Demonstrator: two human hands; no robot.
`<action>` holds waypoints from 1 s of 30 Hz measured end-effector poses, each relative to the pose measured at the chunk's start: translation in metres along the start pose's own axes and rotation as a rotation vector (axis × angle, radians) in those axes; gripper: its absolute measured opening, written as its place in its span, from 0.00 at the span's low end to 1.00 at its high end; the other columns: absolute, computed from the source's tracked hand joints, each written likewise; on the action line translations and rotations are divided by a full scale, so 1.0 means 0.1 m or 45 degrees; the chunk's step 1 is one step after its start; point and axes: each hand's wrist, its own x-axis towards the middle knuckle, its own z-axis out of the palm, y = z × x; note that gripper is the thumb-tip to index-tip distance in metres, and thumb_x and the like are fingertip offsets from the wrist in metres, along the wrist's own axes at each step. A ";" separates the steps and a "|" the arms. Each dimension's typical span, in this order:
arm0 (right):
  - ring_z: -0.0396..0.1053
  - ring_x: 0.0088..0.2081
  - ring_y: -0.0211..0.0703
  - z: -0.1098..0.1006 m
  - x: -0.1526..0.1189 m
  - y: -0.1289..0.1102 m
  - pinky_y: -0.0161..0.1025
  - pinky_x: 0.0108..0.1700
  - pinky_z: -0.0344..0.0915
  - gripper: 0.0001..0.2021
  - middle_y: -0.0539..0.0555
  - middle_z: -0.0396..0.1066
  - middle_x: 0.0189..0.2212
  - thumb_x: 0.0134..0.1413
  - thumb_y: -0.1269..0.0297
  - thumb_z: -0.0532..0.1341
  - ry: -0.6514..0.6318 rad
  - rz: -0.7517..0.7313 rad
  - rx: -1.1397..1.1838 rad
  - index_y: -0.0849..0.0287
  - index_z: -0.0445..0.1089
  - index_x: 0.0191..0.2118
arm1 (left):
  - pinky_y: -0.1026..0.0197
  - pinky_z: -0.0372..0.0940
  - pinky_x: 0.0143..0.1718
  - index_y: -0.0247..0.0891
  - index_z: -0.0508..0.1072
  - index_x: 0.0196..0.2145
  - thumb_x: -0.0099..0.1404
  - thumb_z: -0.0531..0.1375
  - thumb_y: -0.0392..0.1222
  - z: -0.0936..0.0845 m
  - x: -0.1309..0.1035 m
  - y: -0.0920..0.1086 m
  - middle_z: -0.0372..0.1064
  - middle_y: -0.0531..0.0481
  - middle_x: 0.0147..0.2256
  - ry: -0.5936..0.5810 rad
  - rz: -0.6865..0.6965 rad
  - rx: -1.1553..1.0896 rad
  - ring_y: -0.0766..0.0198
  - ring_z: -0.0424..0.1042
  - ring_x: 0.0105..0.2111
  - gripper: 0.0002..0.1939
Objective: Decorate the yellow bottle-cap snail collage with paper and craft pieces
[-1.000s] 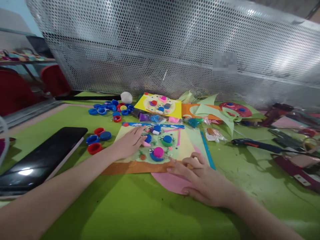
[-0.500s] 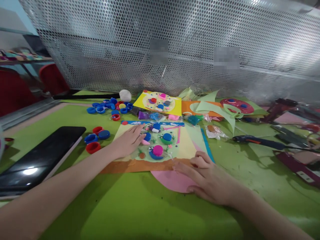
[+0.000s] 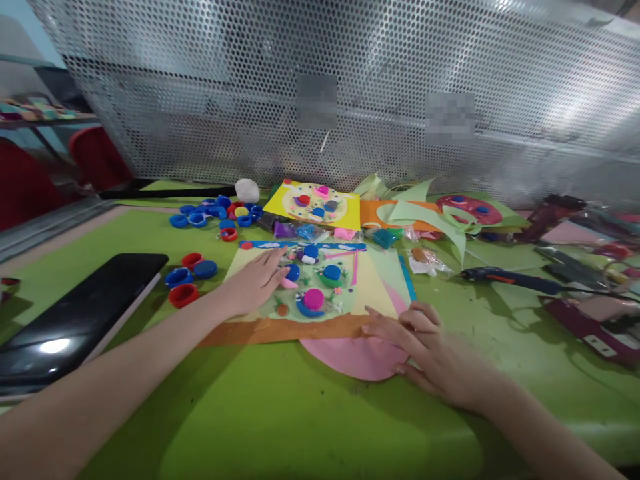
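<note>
Head view: perforated metal panel (image 3: 250,80) behind a green counter (image 3: 250,420), with a craft picture (image 3: 377,283) lying on it.
The picture lies near the middle of the counter, an orange strip (image 3: 295,329) along its near edge; a black phone (image 3: 80,313) lies to its left and a yellow card (image 3: 353,212) beyond it. The left hand (image 3: 255,283) lies flat across the picture's left side, fingers stretched out and gripping nothing, their tips by a blue cap (image 3: 294,272). The right hand (image 3: 430,350) is at the near right corner, fingers loosely bent and apart from the thumb; whether the thumb touches the pink paper (image 3: 350,357) jutting from under the picture cannot be told. Smaller still, a pen-like tool (image 3: 515,280) lies to the right, and red and blue caps (image 3: 205,269) sit beside the phone.
</note>
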 end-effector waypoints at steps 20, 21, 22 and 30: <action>0.60 0.39 0.50 -0.04 -0.19 0.08 0.48 0.44 0.58 0.30 0.59 0.67 0.34 0.65 0.57 0.39 0.075 0.122 -0.016 0.64 0.25 0.65 | 0.50 0.50 0.58 0.30 0.49 0.61 0.67 0.36 0.53 -0.04 -0.01 0.04 0.50 0.38 0.61 -0.012 -0.017 0.071 0.53 0.51 0.60 0.32; 0.60 0.41 0.51 -0.04 -0.17 0.07 0.49 0.45 0.57 0.31 0.61 0.67 0.36 0.65 0.55 0.38 0.087 0.117 0.027 0.65 0.25 0.65 | 0.50 0.50 0.58 0.29 0.49 0.61 0.67 0.36 0.54 -0.04 -0.01 0.04 0.50 0.38 0.61 -0.010 -0.009 0.072 0.53 0.51 0.60 0.32; 0.59 0.44 0.52 -0.05 -0.15 0.05 0.49 0.47 0.57 0.31 0.62 0.67 0.39 0.65 0.54 0.38 0.090 0.099 0.065 0.65 0.26 0.65 | 0.49 0.50 0.59 0.29 0.48 0.61 0.67 0.36 0.54 -0.03 -0.01 0.03 0.50 0.38 0.61 -0.008 -0.001 0.073 0.53 0.51 0.60 0.32; 0.58 0.48 0.53 -0.01 0.03 -0.06 0.56 0.52 0.49 0.28 0.64 0.65 0.46 0.62 0.56 0.46 -0.134 -0.026 0.199 0.64 0.45 0.64 | 0.50 0.47 0.60 0.26 0.49 0.61 0.66 0.35 0.54 -0.01 0.01 0.00 0.50 0.36 0.61 -0.007 0.019 0.073 0.54 0.50 0.61 0.34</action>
